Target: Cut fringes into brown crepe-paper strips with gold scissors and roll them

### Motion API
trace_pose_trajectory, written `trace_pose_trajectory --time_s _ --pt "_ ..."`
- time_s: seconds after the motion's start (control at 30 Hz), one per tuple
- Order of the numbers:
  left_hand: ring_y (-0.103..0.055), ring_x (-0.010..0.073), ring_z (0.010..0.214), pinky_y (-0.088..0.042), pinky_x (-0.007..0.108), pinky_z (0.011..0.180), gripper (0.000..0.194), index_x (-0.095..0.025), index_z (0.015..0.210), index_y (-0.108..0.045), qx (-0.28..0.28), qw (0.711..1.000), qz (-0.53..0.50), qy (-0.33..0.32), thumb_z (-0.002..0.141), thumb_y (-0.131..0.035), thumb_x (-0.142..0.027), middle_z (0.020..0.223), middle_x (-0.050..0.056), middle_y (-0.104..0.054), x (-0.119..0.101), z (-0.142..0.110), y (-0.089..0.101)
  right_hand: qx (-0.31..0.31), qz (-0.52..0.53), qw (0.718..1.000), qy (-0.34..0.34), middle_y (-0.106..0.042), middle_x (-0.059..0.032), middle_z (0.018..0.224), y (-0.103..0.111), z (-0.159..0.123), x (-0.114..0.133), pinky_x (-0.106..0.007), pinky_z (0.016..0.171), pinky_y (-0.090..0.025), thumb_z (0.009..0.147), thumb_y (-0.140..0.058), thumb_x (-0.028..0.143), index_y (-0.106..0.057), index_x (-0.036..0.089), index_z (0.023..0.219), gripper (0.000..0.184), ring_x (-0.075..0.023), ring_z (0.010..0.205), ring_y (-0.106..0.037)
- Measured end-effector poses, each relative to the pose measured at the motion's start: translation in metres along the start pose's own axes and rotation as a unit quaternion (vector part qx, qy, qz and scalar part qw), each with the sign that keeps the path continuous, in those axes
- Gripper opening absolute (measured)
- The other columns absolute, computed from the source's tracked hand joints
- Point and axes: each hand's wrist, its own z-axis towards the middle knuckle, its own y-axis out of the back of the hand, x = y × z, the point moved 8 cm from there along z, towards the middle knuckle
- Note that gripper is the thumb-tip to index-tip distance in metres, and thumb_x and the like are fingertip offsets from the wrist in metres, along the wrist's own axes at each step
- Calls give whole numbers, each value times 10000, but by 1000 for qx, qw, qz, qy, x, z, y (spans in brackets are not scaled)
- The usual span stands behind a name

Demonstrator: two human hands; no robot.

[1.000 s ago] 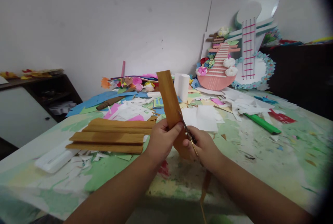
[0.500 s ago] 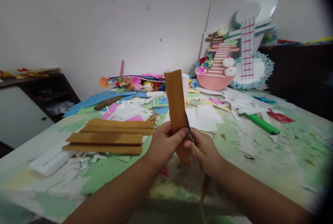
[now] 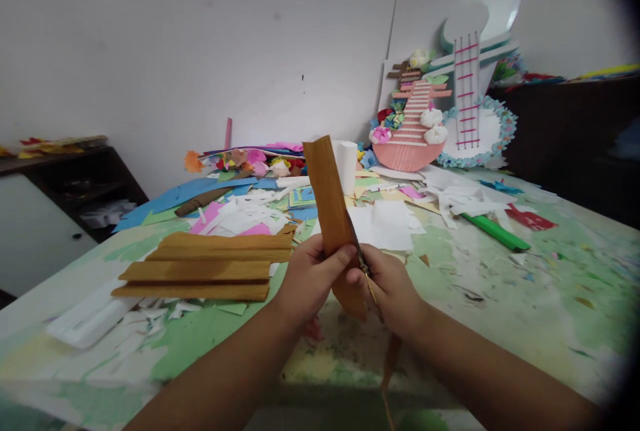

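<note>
My left hand (image 3: pixel 307 281) is closed around a folded strip of brown crepe paper (image 3: pixel 325 194), thumb pressed on its front. The strip stands up from the hand, its top leaning left. My right hand (image 3: pixel 395 284) is closed on a pair of scissors (image 3: pixel 364 264), whose dark blades lie along the strip's right edge. The fingers hide most of the handles. Below the hands dangles a thin brown offcut (image 3: pixel 391 361). To the left, more folded brown crepe paper (image 3: pixel 200 271) lies partly over a white plastic case (image 3: pixel 85 317).
White paper scraps (image 3: pixel 255 211) and blue sheets (image 3: pixel 175 201) cover the table's left rear. A white roll (image 3: pixel 347 167) stands behind the strip. A green rolled piece (image 3: pixel 495 232) lies at right. Decorated paper instruments (image 3: pixel 410 144) lean against the back wall, beside paper flowers (image 3: pixel 257 161).
The strip's top has tipped further left, showing more of the white roll behind it. Both hands keep their grips. The whole view has shifted slightly.
</note>
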Motion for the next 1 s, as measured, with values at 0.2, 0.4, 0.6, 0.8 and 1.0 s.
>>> trace_pose_trajectory --time_s 0.2,0.4,0.6,0.8,1.0 --pt "-512 107 624 -406 234 610 143 -159 699 -608 15 999 -29 8 620 -612 -278 645 -22 -585 3 1 -2 -7 12 1000 -4 -563 -40 677 2 -1 -1 -258 553 -379 739 -318 585 -513 156 800 475 -159 616 -499" --pt "-510 105 618 -403 229 596 142 -159 698 -607 56 998 -14 35 623 -611 -280 648 -24 -586 7 0 -9 -44 42 998 29 -528 -20 648 9 -2 6 -236 518 -373 725 -352 580 -478 160 800 444 -139 584 -470" --pt "-512 108 629 -399 225 605 156 -156 688 -610 71 997 11 36 618 -613 -295 663 -15 -593 7 -2 -14 -69 54 996 25 -510 -15 645 14 -2 3 -237 523 -377 744 -355 547 -448 167 786 393 -141 595 -473" --pt "-514 131 672 -408 240 628 139 -153 684 -614 87 991 103 -7 629 -598 -279 690 2 -591 -1 -5 -17 -88 49 994 29 -498 -12 613 17 -3 2 -247 535 -385 743 -354 553 -454 166 776 400 -151 601 -488" --pt "-531 143 695 -420 253 651 157 -155 723 -615 94 991 93 -6 642 -581 -285 725 12 -609 -2 -6 -20 -91 54 994 32 -538 -31 661 18 -4 5 -256 547 -394 729 -329 593 -479 161 811 465 -157 610 -502"
